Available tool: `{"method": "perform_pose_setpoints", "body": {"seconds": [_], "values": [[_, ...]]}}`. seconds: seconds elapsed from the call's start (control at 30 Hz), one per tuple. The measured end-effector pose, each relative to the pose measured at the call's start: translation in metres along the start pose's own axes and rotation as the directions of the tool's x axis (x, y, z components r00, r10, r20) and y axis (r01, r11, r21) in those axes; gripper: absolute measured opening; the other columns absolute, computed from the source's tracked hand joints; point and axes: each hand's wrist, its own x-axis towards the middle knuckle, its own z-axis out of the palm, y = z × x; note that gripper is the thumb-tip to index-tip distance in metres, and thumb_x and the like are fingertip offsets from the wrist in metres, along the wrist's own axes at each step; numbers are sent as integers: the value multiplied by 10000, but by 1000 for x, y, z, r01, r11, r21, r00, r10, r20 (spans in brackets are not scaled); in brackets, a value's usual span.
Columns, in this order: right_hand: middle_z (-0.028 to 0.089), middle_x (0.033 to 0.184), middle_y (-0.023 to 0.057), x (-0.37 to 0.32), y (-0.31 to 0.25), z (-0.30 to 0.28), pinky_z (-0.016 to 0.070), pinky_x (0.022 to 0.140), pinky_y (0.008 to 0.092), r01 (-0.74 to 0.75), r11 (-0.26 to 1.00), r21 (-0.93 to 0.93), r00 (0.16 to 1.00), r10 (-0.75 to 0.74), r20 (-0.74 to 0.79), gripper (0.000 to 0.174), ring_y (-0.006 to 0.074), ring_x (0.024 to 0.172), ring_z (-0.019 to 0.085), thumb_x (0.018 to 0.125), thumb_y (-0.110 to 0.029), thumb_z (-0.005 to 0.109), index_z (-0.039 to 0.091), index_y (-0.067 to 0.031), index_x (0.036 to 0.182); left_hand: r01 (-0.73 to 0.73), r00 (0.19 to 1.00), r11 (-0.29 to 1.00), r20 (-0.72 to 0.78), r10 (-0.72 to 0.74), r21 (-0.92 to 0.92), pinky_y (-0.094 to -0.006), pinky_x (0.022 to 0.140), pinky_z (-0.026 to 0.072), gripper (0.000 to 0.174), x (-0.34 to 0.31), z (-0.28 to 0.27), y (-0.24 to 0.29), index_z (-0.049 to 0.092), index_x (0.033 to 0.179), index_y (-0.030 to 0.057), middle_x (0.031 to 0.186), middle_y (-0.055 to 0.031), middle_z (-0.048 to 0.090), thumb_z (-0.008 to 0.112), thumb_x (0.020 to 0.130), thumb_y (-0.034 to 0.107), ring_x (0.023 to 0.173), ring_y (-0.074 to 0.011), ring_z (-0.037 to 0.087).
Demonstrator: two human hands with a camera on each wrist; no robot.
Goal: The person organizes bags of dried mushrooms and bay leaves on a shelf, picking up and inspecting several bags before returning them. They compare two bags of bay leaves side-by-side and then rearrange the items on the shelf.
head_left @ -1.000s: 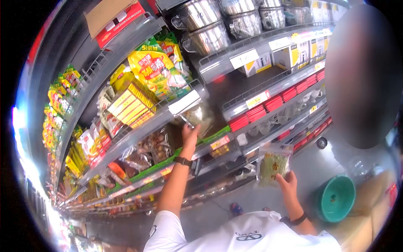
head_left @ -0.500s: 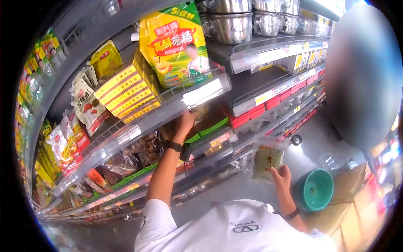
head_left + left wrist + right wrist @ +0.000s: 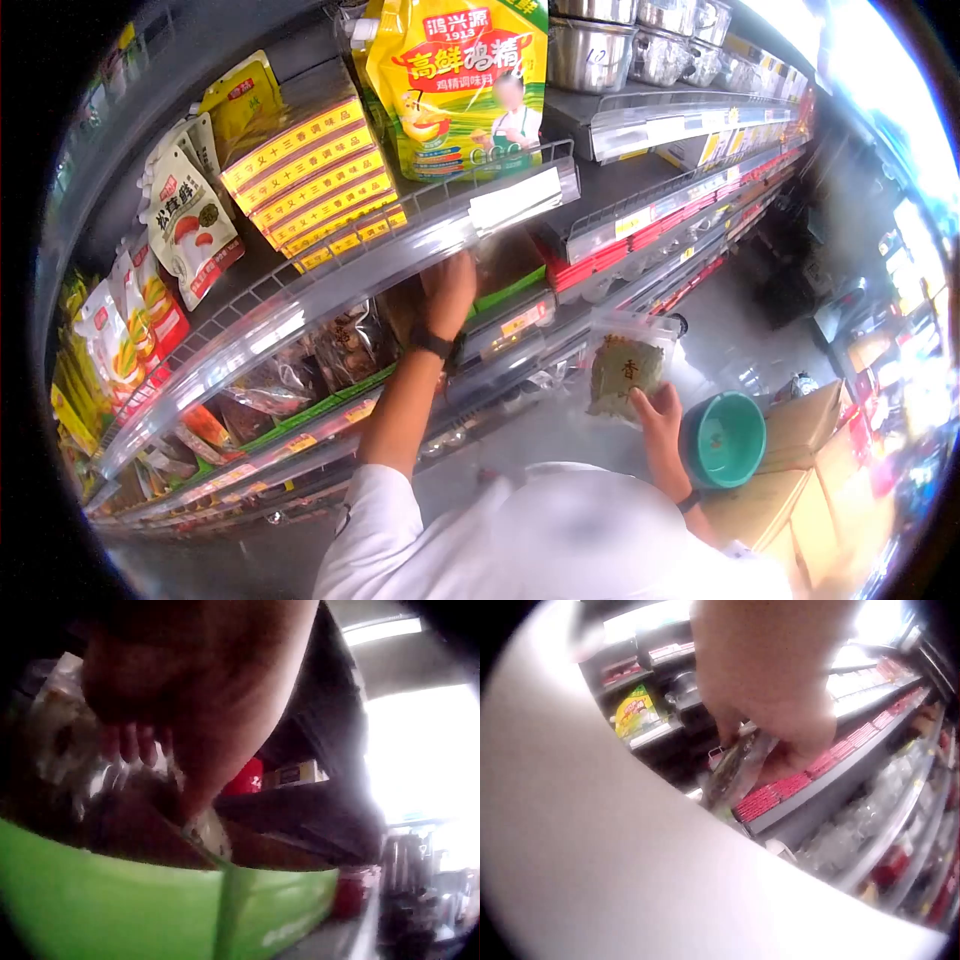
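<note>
My left hand (image 3: 452,285) reaches under the upper shelf's edge, its fingers hidden in the head view. From the left wrist view, the hand (image 3: 199,697) is over a green-fronted box (image 3: 150,900), fingers pointing down and apart from the thumb. The thumb is beside a small clear packet (image 3: 210,836); clear plastic bags (image 3: 64,742) lie past the fingers. My right hand (image 3: 660,415) pinches the lower edge of a clear bag of green leaves (image 3: 625,378), held upright away from the shelves. In the right wrist view, that bag (image 3: 735,769) shows edge-on under the hand (image 3: 772,690).
Above the left arm, a shelf holds a large yellow-green pouch (image 3: 455,90), stacked yellow boxes (image 3: 310,180) and a white pouch (image 3: 190,215). Steel pots (image 3: 590,55) stand farther right. A green basin (image 3: 725,440) and cardboard boxes (image 3: 790,490) are on the right.
My left hand has gone deeper under the shelf edge, and its fingers have passed out of the head view. The shelves look nearer. My right hand still pinches the leaf bag.
</note>
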Motion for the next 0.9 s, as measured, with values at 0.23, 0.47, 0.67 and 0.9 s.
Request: {"method": "perform_pose_setpoints", "body": {"seconds": [0.23, 0.47, 0.67, 0.9], "values": [[594, 846, -13, 1, -3, 10, 417, 641, 223, 3, 1000, -5, 999, -3, 54, 236, 61, 750, 523, 863, -128, 753, 567, -17, 955, -71, 988, 995, 129, 79, -64, -485, 916, 401, 307, -34, -51, 51, 672, 1004, 19, 1025, -139, 636, 673, 896, 306, 1011, -322, 534], [590, 896, 6, 3, -10, 36, 433, 687, 231, -36, 999, 36, 991, 31, 134, 262, 71, 814, 533, 865, -149, 756, 561, -11, 972, -129, 973, 990, 183, 138, -60, -593, 1115, 204, 305, -63, -52, 52, 702, 974, 52, 920, -120, 678, 608, 931, 339, 1134, -262, 558], [557, 870, -7, 11, -16, 55, 427, 674, 219, 32, 995, -90, 986, -17, 167, 255, 72, 775, 511, 881, -141, 738, 549, -8, 988, -135, 986, 970, 71, 153, -203, -626, 1100, 203, 256, -77, -54, 50, 674, 968, 69, 942, -99, 678, 647, 907, 316, 1069, -250, 588], [618, 1002, 46, 13, -29, 76, 498, 786, 270, 164, 986, -24, 966, -156, 206, 295, 114, 912, 593, 890, -119, 727, 534, -6, 1084, 238, 966, 833, 35, -256, -500, -396, 767, 502, 283, -77, -67, 34, 554, 1063, 36, 875, -129, 595, 689, 908, 230, 836, -298, 610]]}}
